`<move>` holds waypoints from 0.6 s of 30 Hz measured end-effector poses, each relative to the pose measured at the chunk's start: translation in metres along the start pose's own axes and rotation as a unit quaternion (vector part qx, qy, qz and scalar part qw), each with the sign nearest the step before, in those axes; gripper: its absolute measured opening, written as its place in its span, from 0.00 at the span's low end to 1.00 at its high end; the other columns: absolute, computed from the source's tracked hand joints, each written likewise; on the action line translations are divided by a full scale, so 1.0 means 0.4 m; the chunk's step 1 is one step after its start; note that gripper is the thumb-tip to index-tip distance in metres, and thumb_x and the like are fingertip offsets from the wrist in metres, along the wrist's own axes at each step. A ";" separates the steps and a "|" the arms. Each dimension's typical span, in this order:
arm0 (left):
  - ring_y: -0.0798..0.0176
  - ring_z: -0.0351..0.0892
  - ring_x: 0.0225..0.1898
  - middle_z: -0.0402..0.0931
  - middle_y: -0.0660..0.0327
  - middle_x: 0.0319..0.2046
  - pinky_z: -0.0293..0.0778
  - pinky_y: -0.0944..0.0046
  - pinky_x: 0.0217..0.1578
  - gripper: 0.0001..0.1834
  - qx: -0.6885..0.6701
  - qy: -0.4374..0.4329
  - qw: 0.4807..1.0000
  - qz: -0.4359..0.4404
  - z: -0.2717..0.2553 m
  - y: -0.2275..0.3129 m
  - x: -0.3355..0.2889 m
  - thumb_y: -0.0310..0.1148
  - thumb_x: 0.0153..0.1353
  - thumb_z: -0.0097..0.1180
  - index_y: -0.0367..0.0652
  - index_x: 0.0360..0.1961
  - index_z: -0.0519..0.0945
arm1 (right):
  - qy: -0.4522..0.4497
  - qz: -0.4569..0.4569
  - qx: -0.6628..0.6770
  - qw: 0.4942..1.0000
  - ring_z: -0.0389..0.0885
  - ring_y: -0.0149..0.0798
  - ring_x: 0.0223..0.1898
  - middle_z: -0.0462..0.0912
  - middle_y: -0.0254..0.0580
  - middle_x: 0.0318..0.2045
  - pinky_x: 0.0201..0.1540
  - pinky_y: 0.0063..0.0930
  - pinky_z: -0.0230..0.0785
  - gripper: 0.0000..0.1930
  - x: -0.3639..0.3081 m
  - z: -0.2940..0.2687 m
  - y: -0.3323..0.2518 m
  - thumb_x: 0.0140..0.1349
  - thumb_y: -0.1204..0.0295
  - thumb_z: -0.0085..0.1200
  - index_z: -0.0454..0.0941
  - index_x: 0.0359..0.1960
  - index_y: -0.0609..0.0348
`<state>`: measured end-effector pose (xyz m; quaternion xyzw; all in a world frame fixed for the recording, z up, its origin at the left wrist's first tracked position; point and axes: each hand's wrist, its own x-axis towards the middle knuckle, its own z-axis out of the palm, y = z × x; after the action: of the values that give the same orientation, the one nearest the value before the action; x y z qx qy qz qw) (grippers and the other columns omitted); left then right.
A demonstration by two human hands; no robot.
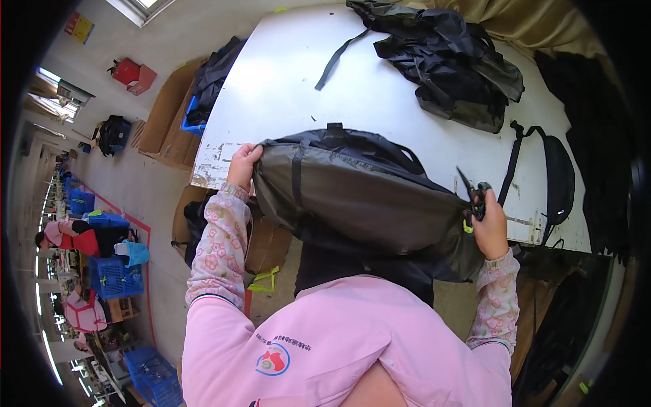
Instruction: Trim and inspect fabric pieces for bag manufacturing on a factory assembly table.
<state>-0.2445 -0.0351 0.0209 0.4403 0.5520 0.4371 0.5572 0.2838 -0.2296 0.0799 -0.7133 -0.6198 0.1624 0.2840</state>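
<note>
Oblong olive-black fabric bag (373, 197), running left to right, left hand (241, 167) pinching one end, right hand (491, 227) gripping black-handled scissors (480, 195)

Your view is bright in the middle, black at the rim.
Pale light shows in the window (147, 3) at upper left; tube lights (51, 356) glow at lower left. Your white tabletop (278, 88) looks nearly washed out at top centre, while the dark bag (380, 197) carries a soft sheen. Black cloth (593, 136) at right sinks into shadow. Fisheye distortion bends your outer edges.
</note>
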 end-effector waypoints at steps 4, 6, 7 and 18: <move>0.57 0.74 0.46 0.75 0.54 0.42 0.69 0.60 0.50 0.17 0.508 0.092 0.794 0.322 0.104 0.030 -0.065 0.29 0.55 0.61 0.40 0.46 0.74 | -0.136 0.023 0.012 0.990 0.83 0.49 0.36 0.83 0.45 0.32 0.38 0.36 0.72 0.16 -0.037 0.023 0.015 0.47 0.80 0.64 0.72 0.38 0.61; 0.52 0.73 0.48 0.75 0.53 0.42 0.69 0.58 0.50 0.16 0.478 0.010 0.807 0.347 0.173 0.102 -0.106 0.30 0.55 0.61 0.41 0.45 0.76 | -0.156 0.081 0.173 0.969 0.83 0.37 0.35 0.83 0.42 0.31 0.38 0.29 0.72 0.15 -0.045 0.017 0.016 0.48 0.79 0.66 0.73 0.35 0.64; 0.47 0.71 0.49 0.76 0.53 0.42 0.68 0.55 0.51 0.15 0.442 -0.066 0.812 0.375 0.194 0.121 -0.117 0.31 0.55 0.61 0.42 0.44 0.77 | -0.145 0.112 0.208 0.961 0.80 0.29 0.34 0.83 0.40 0.31 0.39 0.24 0.72 0.15 -0.036 0.006 0.000 0.49 0.78 0.68 0.72 0.34 0.65; 0.47 0.73 0.48 0.76 0.56 0.40 0.70 0.56 0.48 0.16 0.558 -0.272 0.759 0.196 0.224 0.038 -0.032 0.30 0.45 0.70 0.43 0.35 0.77 | -0.152 0.033 0.106 0.982 0.79 0.30 0.34 0.80 0.39 0.30 0.37 0.24 0.71 0.14 -0.008 0.098 0.075 0.50 0.81 0.63 0.70 0.35 0.64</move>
<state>-0.1550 -0.0448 0.0390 0.8722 0.4248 0.0131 0.2423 0.2840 -0.2270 0.0304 -0.6664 -0.6107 0.3432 0.2553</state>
